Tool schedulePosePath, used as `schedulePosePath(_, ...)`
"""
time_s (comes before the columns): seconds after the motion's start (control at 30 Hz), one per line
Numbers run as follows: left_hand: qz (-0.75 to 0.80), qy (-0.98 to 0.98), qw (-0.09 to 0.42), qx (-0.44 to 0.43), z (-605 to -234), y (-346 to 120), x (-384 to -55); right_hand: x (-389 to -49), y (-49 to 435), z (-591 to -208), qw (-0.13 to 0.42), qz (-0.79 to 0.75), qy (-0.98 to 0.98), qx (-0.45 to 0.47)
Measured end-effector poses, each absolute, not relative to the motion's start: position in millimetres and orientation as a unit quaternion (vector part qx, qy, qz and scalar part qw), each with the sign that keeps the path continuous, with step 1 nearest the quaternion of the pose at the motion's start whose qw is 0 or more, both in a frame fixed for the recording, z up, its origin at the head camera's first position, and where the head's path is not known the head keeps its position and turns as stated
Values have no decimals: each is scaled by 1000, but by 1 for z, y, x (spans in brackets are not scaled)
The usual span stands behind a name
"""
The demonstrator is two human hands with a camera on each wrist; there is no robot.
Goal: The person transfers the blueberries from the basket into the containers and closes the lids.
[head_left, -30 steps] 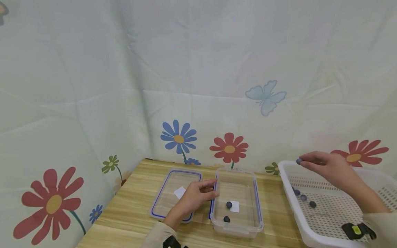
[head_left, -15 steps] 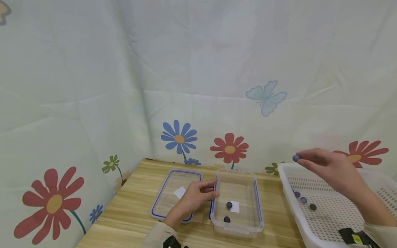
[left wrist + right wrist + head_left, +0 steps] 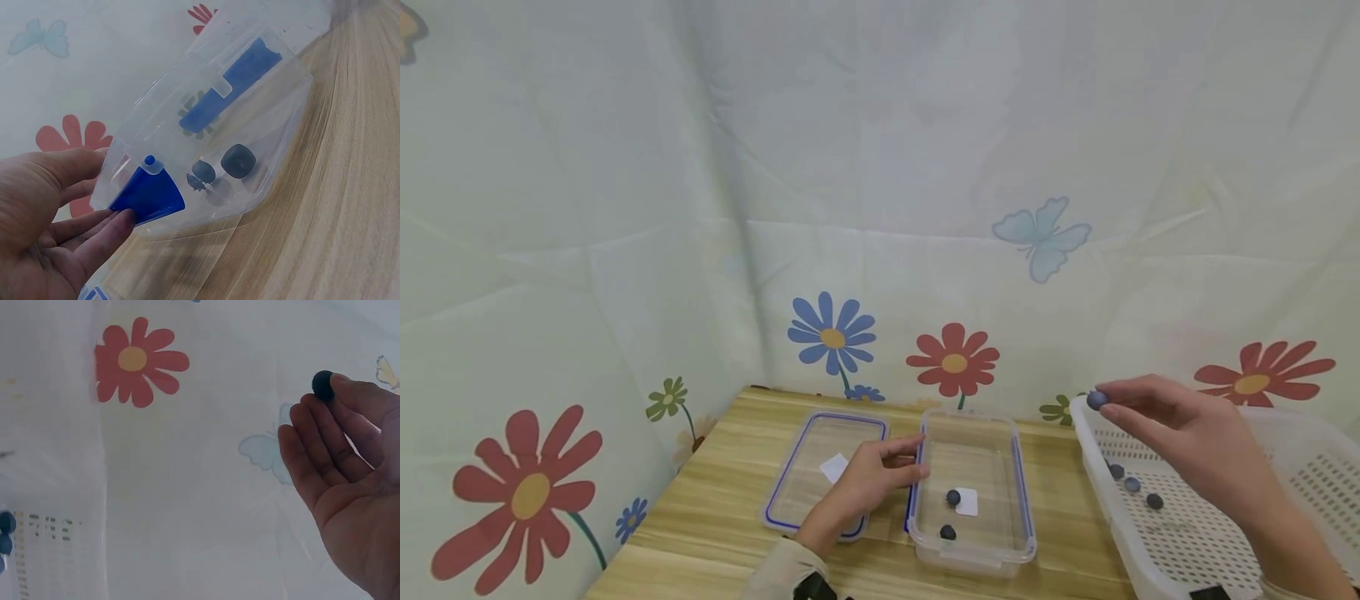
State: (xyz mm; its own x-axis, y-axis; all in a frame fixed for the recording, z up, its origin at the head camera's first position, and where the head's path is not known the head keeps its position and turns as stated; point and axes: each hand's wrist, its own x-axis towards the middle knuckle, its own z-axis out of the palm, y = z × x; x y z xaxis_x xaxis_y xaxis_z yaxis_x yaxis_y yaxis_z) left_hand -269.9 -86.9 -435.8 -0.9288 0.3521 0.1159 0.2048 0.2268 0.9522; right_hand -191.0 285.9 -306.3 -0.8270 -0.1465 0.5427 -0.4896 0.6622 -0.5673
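My right hand [image 3: 1187, 442] pinches a blueberry [image 3: 1097, 400] between thumb and fingertips, above the left rim of a white perforated basket [image 3: 1101, 500]. The right wrist view shows the same blueberry [image 3: 323, 385] at the fingertips, the other fingers loosely bent. My left hand [image 3: 868, 483] rests its fairly straight fingers against the left side of a clear plastic food container [image 3: 977, 558], and in the left wrist view a fingertip touches the container's blue latch [image 3: 153, 194]. Two blueberries lie in the container, one [image 3: 952, 497] beside a white label [image 3: 967, 502], the other [image 3: 948, 532] nearer me.
Several blueberries, one of them [image 3: 1154, 501] apart from the rest, lie in the basket's left part. A clear lid with a blue seal [image 3: 805, 467] lies left of the container, partly under my left forearm. A flower-printed cloth [image 3: 880, 167] hangs behind the wooden table [image 3: 700, 533].
My right hand has moved left with the pinched blueberry, rising slightly and then lowering, from over the basket to its left rim. The left hand and container have stayed in place.
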Motion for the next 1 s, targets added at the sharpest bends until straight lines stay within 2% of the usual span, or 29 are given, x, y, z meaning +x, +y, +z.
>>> schedulePosePath(0.4,599,778,65,178,-438,-87,-272,-188,270,-316,231,430,-854,180)
schedulePosePath(1.0,592,783,69,176,-438,-86,-274,-212,248,-344,182,468,-834,229)
